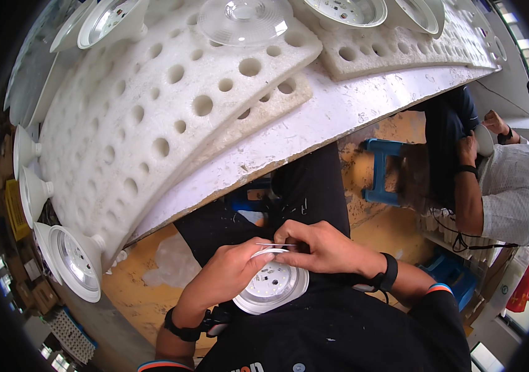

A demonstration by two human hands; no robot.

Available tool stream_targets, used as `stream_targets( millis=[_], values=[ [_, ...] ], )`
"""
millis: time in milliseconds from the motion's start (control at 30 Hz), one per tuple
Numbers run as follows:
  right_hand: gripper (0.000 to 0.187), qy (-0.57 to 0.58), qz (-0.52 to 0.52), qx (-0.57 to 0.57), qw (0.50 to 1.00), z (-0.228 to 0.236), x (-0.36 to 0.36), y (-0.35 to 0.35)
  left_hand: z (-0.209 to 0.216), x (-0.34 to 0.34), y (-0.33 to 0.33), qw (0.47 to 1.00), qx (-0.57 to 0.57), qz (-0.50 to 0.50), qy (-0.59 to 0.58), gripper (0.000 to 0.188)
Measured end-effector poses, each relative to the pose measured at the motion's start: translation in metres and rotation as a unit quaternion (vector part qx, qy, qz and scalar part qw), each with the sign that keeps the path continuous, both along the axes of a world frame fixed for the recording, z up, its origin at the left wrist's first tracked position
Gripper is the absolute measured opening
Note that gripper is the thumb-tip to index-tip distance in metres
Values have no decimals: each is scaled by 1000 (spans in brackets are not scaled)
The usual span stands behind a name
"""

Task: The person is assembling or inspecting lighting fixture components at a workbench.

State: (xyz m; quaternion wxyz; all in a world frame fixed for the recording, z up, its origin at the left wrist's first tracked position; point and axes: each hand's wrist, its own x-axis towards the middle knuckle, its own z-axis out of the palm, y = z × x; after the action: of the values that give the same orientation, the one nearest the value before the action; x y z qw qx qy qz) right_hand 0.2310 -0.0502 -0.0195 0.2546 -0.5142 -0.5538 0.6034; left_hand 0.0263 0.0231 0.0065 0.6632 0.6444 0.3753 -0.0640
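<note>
A white round lamp housing (272,292) rests in my lap, its open face turned up. Inside its rim sits a round board with small dark and pale parts. My left hand (230,273) is closed on the far left rim. At the far right rim my right hand (332,249) is closed too, thumb laid over the edge and index finger bent. Between the fingertips of both hands runs a thin, pale, wire-like piece (275,244); its kind is too fine to make out. Both palms are hidden.
White foam slabs with round holes (171,118) cover the table (345,108) ahead. Similar lamp housings (77,263) stand at left and on the far slabs, near a clear lens cover (244,22). A co-worker (506,180) sits at right beside a blue stool (381,172).
</note>
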Motion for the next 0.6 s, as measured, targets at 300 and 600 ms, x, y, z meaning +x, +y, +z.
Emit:
stream_targets(
  millis=[300,600],
  values=[
    [26,-16,-14,6,1000,-3,2,-6,-5,-5,-17,987,-18,144,-66,30],
    [26,-32,-29,11,999,-5,3,-9,-9,-4,-27,969,21,235,-74,32]
  ],
)
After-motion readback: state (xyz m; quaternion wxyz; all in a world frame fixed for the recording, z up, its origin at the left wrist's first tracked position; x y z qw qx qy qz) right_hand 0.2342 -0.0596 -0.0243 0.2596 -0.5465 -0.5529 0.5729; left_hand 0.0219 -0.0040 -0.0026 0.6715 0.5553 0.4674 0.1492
